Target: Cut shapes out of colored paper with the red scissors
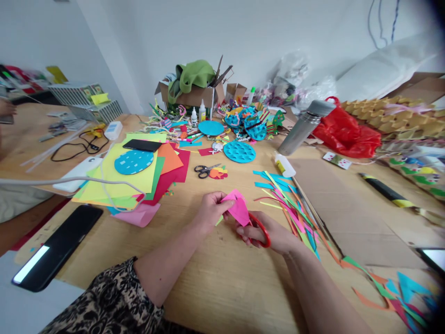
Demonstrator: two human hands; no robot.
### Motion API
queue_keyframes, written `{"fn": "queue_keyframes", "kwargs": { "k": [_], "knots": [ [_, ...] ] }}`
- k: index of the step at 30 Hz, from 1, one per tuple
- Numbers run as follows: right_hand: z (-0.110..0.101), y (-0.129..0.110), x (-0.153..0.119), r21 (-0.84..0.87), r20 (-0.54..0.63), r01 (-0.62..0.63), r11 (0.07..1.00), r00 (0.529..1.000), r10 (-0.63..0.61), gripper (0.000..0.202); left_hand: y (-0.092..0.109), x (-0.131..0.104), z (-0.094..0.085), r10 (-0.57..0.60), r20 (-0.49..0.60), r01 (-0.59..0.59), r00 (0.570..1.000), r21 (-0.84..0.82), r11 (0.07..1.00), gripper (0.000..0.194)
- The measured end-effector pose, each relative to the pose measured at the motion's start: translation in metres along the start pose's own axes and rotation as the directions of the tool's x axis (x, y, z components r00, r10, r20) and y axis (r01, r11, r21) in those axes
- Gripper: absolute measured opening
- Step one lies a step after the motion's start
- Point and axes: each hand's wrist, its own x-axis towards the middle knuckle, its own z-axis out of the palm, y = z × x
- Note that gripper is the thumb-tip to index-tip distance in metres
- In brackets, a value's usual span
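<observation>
Between the thumb and fingers of my left hand is a small piece of pink paper, held up over the table. My right hand grips red-handled scissors by their loops. The scissors' blades are hidden behind the pink paper, so I cannot tell whether they are cutting it. A bit of light green paper shows just below my left fingers. Beyond my hands lie black-handled scissors beside small orange and red paper cutouts.
Coloured sheets carry a phone at left; a larger phone lies nearer. Paper strips and cardboard are at right. A metal bottle, blue disc and craft box stand behind. Someone's arm rests far left.
</observation>
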Motion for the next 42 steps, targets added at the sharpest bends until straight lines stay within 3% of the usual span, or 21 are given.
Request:
{"fn": "queue_keyframes", "kwargs": {
  "k": [28, 42],
  "knots": [
    [0.0010, 0.0007, 0.0015, -0.077, -0.055, -0.018, 0.997, 0.998, 0.014, 0.015, 0.0003, 0.0004, 0.0012, 0.004, -0.017, -0.004, 1.000, 0.006, 1.000, 0.023],
    [0.0017, -0.0030, -0.0001, -0.078, -0.069, -0.025, 0.997, 0.997, 0.020, 0.025, 0.0013, 0.0004, 0.0022, -0.031, -0.036, 0.030, 0.999, -0.044, 0.999, 0.021]
  ]
}}
